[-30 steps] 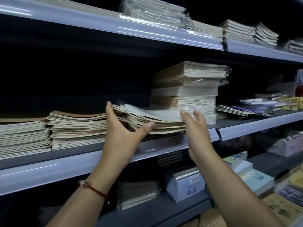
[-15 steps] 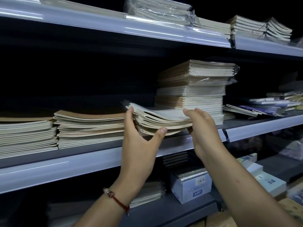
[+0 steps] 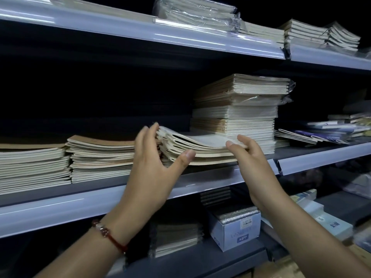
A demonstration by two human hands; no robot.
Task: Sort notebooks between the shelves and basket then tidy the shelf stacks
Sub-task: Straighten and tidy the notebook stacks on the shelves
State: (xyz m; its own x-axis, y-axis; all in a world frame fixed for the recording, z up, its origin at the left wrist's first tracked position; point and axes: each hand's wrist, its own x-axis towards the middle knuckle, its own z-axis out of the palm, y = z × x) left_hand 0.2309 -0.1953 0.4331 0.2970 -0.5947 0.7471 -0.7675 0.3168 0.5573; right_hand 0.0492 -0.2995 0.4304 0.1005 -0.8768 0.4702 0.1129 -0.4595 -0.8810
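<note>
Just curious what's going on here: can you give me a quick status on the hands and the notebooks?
Left hand and right hand open, flanking the curled stack. Stack on middle shelf, untidy. Tall stack close at right.

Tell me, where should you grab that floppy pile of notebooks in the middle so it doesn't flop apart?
Probably by its two short ends, from the front. The floppy pile sags in the middle and fans at its left edge, so squeeze there with the left hand while the right hand steadies the end beside the tall stack. A one-handed grip from above would likely let covers slide.

Head view, close, facing middle shelf (image 3: 200, 183)
</note>
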